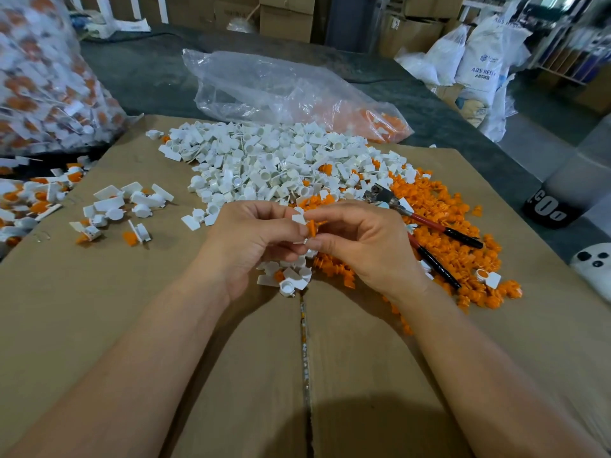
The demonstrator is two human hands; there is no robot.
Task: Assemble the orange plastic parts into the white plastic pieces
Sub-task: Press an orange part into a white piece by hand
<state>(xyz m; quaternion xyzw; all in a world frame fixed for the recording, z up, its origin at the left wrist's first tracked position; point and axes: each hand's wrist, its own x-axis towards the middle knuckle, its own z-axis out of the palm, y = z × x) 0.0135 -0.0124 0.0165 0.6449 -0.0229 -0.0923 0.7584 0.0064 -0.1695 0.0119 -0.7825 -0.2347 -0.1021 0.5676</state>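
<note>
Left hand fingers pinch the white piece, right hand fingers pinch the orange part touching it at its 4 o'clock, above mid-surface; part's long axis unclear.

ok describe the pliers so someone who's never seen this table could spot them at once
Start at the cardboard sheet and find the orange pile on its right side. The pliers lie across that pile, just beyond the right hand. They are the only metal tool there: grey head toward the white pile, red handles ending in black grips.
</note>
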